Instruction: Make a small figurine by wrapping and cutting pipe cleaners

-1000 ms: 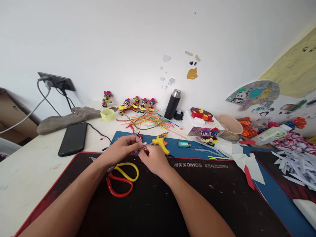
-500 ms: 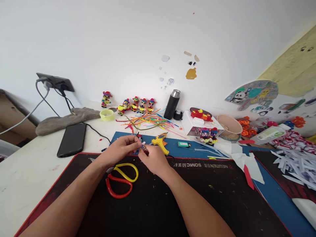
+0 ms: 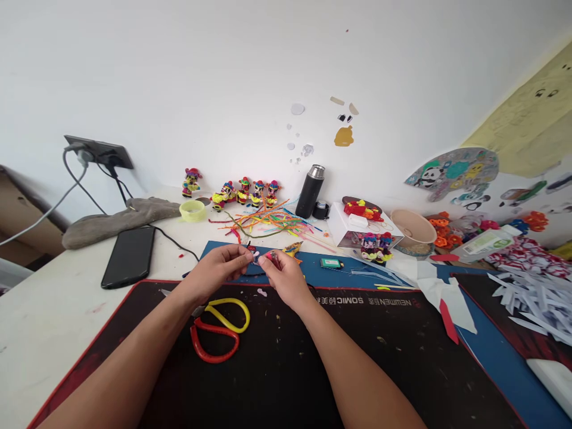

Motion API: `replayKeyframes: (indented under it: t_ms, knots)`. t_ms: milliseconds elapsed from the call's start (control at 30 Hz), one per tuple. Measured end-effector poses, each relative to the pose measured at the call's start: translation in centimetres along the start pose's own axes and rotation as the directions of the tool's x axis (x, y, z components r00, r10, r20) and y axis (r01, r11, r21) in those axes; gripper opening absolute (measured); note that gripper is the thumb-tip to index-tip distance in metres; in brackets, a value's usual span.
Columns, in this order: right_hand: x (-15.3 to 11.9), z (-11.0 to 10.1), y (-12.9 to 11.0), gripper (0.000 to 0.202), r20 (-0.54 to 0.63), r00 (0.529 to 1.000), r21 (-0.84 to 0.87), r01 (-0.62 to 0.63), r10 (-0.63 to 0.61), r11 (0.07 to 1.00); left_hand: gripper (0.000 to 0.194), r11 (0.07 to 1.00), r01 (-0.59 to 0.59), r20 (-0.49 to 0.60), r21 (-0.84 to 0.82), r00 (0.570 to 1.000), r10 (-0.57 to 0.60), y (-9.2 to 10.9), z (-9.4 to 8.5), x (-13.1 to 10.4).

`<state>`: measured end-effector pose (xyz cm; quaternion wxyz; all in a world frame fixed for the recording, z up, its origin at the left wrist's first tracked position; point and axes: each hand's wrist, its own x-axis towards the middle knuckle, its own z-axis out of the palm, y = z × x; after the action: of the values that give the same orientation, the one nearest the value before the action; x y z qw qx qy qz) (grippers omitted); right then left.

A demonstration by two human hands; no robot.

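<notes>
My left hand (image 3: pixel 223 263) is closed, thumb and index finger pinched at a small pale pinkish piece (image 3: pixel 256 255). Close beside it, my right hand (image 3: pixel 285 277) is shut around a small red and dark piece (image 3: pixel 273 257), mostly hidden by the fingers. A gap separates the two hands. Below them, a pale pink scrap (image 3: pixel 261 292) lies on the black mat (image 3: pixel 313 357). Scissors with one yellow and one red handle (image 3: pixel 227 301) rest under my left wrist. Just behind my right hand, the yellow glue gun (image 3: pixel 294 248) is partly covered.
Colourful pipe cleaners (image 3: pixel 263 220) lie in a heap behind the hands, near several small figures (image 3: pixel 243 190). A black thermos (image 3: pixel 310 190) stands by a white box (image 3: pixel 346 229). A phone (image 3: pixel 128 256) is at left; paper strips (image 3: pixel 536 304) are piled at right.
My hands have drawn slightly apart, the right one shifting right and covering more of the glue gun. The pale pink scrap on the mat now shows between them.
</notes>
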<state>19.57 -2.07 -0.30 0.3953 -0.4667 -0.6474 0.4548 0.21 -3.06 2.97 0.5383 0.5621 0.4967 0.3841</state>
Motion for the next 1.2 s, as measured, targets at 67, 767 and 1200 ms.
replayKeyframes:
  t_ms: [67, 767, 1200]
  knots:
    - [0.1, -0.1, 0.1, 0.037, -0.012, 1.0, 0.022, -0.008, 0.008, 1.0, 0.052, 1.0, -0.001, 0.004, 0.025, 1.0, 0.001, 0.0, 0.0, 0.0]
    - [-0.1, -0.2, -0.7, 0.031, -0.065, 0.997, -0.014, 0.034, -0.035, 0.999, 0.053, 0.997, 0.027, 0.086, 0.073, 0.996, -0.033, 0.2, -0.3, -0.2]
    - [-0.2, -0.1, -0.7, 0.036, -0.07, 0.997, 0.028, 0.033, -0.031, 0.999, 0.043, 0.998, 0.011, 0.041, 0.067, 0.999, -0.014, 0.0, -0.4, 0.0]
